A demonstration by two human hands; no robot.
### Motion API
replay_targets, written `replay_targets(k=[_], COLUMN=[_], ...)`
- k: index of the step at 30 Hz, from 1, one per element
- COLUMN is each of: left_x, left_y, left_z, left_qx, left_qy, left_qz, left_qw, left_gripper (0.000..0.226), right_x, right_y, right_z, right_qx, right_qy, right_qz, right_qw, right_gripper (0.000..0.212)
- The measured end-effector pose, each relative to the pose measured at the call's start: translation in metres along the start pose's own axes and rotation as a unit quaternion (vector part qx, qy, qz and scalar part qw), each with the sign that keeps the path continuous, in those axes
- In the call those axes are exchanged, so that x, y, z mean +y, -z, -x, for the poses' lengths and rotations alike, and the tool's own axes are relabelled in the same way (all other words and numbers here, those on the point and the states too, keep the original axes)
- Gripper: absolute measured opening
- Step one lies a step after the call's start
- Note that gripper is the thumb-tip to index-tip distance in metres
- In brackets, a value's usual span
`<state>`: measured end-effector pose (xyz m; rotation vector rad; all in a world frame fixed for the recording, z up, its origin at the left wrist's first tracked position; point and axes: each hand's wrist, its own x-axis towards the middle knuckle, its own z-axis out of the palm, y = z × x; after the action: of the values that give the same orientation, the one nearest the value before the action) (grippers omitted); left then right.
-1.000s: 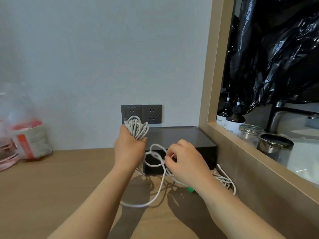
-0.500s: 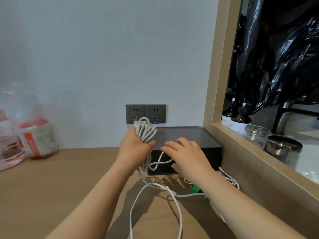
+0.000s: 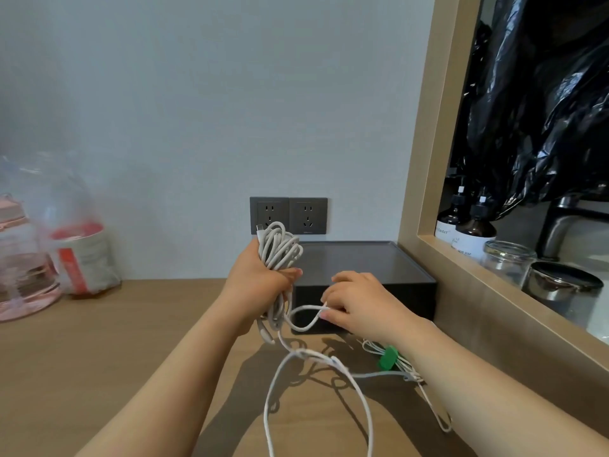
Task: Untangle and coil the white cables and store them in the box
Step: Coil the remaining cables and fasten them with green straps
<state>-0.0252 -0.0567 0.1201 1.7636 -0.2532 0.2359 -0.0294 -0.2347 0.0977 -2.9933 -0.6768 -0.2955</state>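
My left hand (image 3: 260, 285) grips a coiled bundle of white cable (image 3: 278, 247), held upright in front of the dark grey box (image 3: 379, 268). A connector end sticks up from the top of the bundle. From the coil a loose strand (image 3: 304, 310) runs to my right hand (image 3: 359, 303), whose fingertips pinch it just in front of the box. More white cable (image 3: 316, 384) hangs down in long loops over the wooden counter (image 3: 115, 341). A second white cable with a green tie (image 3: 387, 357) lies under my right forearm.
Two grey wall sockets (image 3: 288, 215) sit behind the box. A wooden frame (image 3: 425, 159) rises on the right, with dark bottles (image 3: 474, 230), a glass jar (image 3: 507, 258) and a metal tin (image 3: 560, 285) behind it. A clear plastic bag (image 3: 79, 255) and a pink container (image 3: 19, 258) stand far left.
My right hand flattened against the box front half a second ago, then came down and pinched the strand again. The loose loops have dropped lower over the counter. The left hand keeps the coil.
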Motion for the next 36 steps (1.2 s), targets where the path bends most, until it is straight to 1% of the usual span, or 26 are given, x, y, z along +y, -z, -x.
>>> replay_targets(k=[1,2,3,4,5,6,8,10,12,13,14,15,16,17,18,22,25,27,28,29,30,31,33,34,35,36], left_x=[-0.001,-0.001,-0.002,-0.003,-0.003,-0.003,-0.002,-0.001,0.0,0.001,0.002,0.003,0.004,0.006,0.009,0.026,0.04,0.046,0.046,0.042,0.037,0.029,0.011,0.003,-0.006,-0.013], left_y=[0.001,0.002,0.003,0.003,0.004,0.004,0.005,0.007,0.01,0.012,0.013,0.015,0.016,0.017,0.018,0.027,0.036,0.037,0.036,0.035,0.033,0.031,0.026,0.022,0.018,0.013], left_z=[0.0,0.001,0.001,0.002,0.002,0.003,0.003,0.002,0.0,-0.001,-0.002,-0.003,-0.004,-0.005,-0.006,-0.014,-0.022,-0.024,-0.022,-0.021,-0.019,-0.016,-0.009,-0.005,0.0,0.004], left_qx=[0.002,0.005,0.007,0.009,0.012,0.016,0.024,0.033,0.05,0.061,0.072,0.081,0.091,0.102,0.114,0.18,0.219,0.225,0.22,0.213,0.203,0.193,0.165,0.15,0.139,0.13], left_qy=[-0.004,-0.007,-0.008,-0.006,-0.004,-0.004,-0.013,-0.021,-0.024,-0.028,-0.033,-0.041,-0.05,-0.058,-0.068,-0.103,-0.118,-0.12,-0.113,-0.103,-0.09,-0.074,-0.033,-0.014,0.002,0.014], left_qz=[-0.005,-0.012,-0.017,-0.02,-0.022,-0.026,-0.042,-0.049,-0.042,-0.044,-0.052,-0.066,-0.081,-0.094,-0.102,-0.129,-0.107,-0.091,-0.085,-0.081,-0.078,-0.074,-0.059,-0.051,-0.047,-0.042], left_qw=[1.0,1.0,1.0,1.0,1.0,1.0,0.999,0.998,0.998,0.997,0.996,0.994,0.991,0.989,0.986,0.97,0.963,0.963,0.965,0.968,0.972,0.976,0.984,0.987,0.989,0.991], left_gripper=[0.03,0.029,0.029,0.028,0.028,0.028,0.029,0.03,0.03,0.028,0.028,0.028,0.029,0.029,0.03,0.024,0.024,0.025,0.026,0.027,0.028,0.028,0.027,0.028,0.028,0.027], right_x=[-0.001,-0.002,-0.003,-0.003,-0.003,-0.002,0.0,0.003,0.005,0.006,0.007,0.008,0.009,0.009,0.01,0.011,0.012,0.01,0.009,0.009,0.01,0.012,0.015,0.015,0.016,0.018], right_y=[0.003,0.007,0.01,0.012,0.014,0.016,0.024,0.034,0.046,0.053,0.062,0.071,0.08,0.089,0.097,0.127,0.147,0.147,0.14,0.127,0.111,0.092,0.052,0.035,0.02,0.004], right_z=[-0.002,-0.003,-0.005,-0.007,-0.007,-0.008,-0.008,-0.006,-0.005,-0.004,-0.004,-0.003,-0.003,-0.002,-0.002,-0.005,-0.009,-0.012,-0.012,-0.012,-0.011,-0.009,-0.003,0.001,0.006,0.01], right_qx=[-0.022,-0.038,-0.038,-0.024,-0.002,0.025,0.085,0.139,0.182,0.207,0.231,0.253,0.269,0.28,0.286,0.281,0.299,0.312,0.317,0.318,0.311,0.296,0.254,0.228,0.208,0.2], right_qy=[-0.046,-0.101,-0.154,-0.202,-0.249,-0.288,-0.336,-0.362,-0.351,-0.331,-0.304,-0.271,-0.238,-0.208,-0.183,-0.102,-0.06,-0.063,-0.088,-0.127,-0.176,-0.234,-0.361,-0.413,-0.45,-0.473], right_qz=[-0.088,-0.193,-0.291,-0.376,-0.456,-0.537,-0.677,-0.77,-0.833,-0.857,-0.877,-0.892,-0.902,-0.908,-0.911,-0.921,-0.917,-0.914,-0.908,-0.895,-0.877,-0.849,-0.748,-0.687,-0.633,-0.59], right_qw=[0.995,0.975,0.943,0.904,0.855,0.792,0.649,0.506,0.388,0.336,0.291,0.259,0.24,0.232,0.232,0.249,0.258,0.253,0.261,0.285,0.321,0.369,0.496,0.553,0.594,0.623], right_gripper=[0.031,0.037,0.044,0.05,0.053,0.051,0.042,0.036,0.032,0.031,0.03,0.031,0.033,0.035,0.037,0.045,0.051,0.051,0.051,0.051,0.05,0.049,0.045,0.043,0.04,0.037])
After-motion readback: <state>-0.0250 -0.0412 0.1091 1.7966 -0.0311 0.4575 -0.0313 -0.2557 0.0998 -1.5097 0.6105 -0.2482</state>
